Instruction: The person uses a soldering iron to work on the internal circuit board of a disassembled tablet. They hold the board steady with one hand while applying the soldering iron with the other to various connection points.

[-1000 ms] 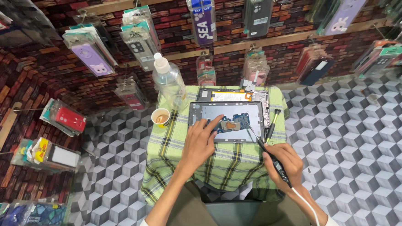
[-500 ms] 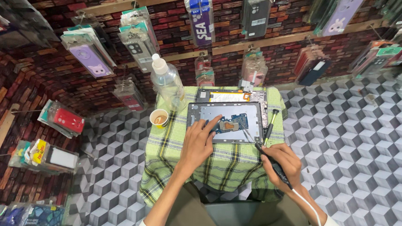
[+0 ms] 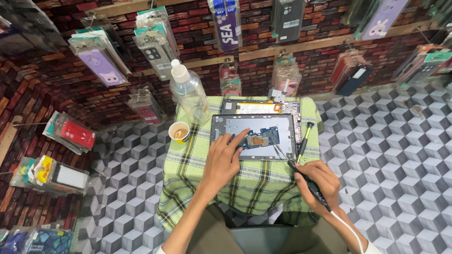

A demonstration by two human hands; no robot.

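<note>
Head view: looking straight down on a small bench (image 3: pixel 192 177) covered in green plaid cloth, on a grey cube-patterned floor (image 3: pixel 400 151).
Opened tablet (image 3: pixel 254 136): lying flat near the middle of the bench, back cover off, blue circuit board (image 3: pixel 260 139) showing inside the grey frame.
Left hand (image 3: pixel 221 160): palm down, fingers spread wide, fingertips resting on the lower left part of the opened tablet, gripping nothing.
Right hand (image 3: pixel 316 183): closed around a black pen-shaped tool (image 3: pixel 305 180), with a white cable (image 3: pixel 349 234) running back toward the sleeve; thin tip reaching the circuit board.
Second panel (image 3: pixel 260 108): just behind the opened tablet, partly tucked under it.
Screwdriver (image 3: pixel 303 139): lying on the cloth just right of the opened tablet.
Clear plastic bottle (image 3: pixel 189 94): upright at the far left corner of the bench.
Small paper cup (image 3: pixel 179 132): at the left edge of the bench, near the bottle.
Surroundings: brick-patterned wall (image 3: pixel 200 27) hung with packaged phone cases (image 3: pixel 226 21).
</note>
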